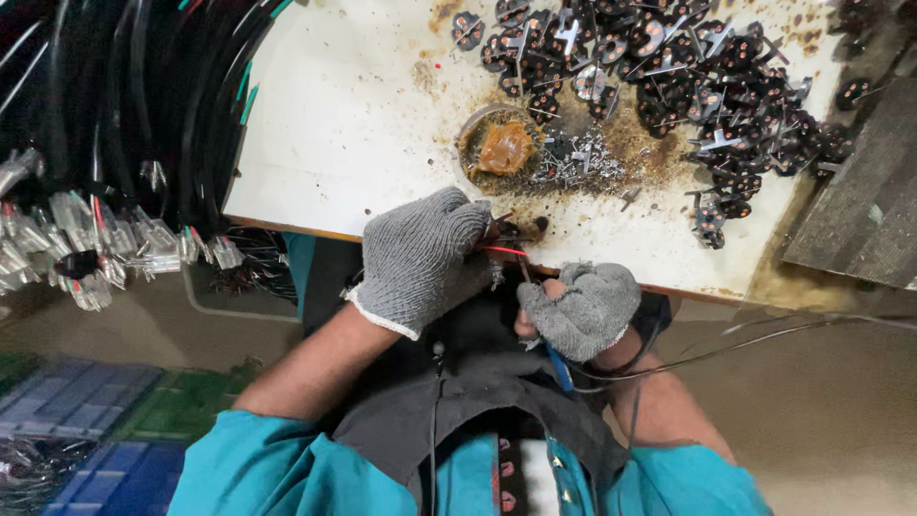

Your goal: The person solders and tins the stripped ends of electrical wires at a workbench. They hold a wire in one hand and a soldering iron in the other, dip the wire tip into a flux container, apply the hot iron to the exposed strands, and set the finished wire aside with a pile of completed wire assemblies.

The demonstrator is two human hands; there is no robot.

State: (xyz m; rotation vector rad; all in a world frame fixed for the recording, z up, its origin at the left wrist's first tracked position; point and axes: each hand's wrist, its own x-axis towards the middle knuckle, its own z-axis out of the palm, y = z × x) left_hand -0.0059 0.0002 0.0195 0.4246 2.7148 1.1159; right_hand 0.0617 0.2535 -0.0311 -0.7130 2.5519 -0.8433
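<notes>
**Gloved hands meet over a red wire at a stained workbench**

While bundles of black cable (143, 96) with clear plastic connectors (105, 253) hang at far left, a person in a teal shirt works at the near edge of a stained white table (353, 115). Moving right, the left hand (425, 258), in a grey knit glove, is clenched around a thin red wire (504, 250) and, it seems, a small dark part at its fingertips, which the glove mostly hides. The wire lies level between the two hands, just over the table's front edge. Beyond it, on the tabletop, a round tin of amber paste (501, 148) sits in a brown, scorched-looking patch, with a small pile of bright metal bits (583, 158) touching its right side. The right hand (581, 311), also gloved with the fingertips bare, is closed around a slender dark tool (523, 270) with a blue handle, its tip raised to the wire. Farther right and along the back, a heap of dark disc-shaped parts (707, 86) with metal tabs spreads across the table, and loose black cords (764, 339) trail off at right.

The wire looks light, limp and easily kinked; it is best pinched close to its bare end, as here, so the tip stays steady. The small parts appear stiff but fiddly through gloves.
</notes>
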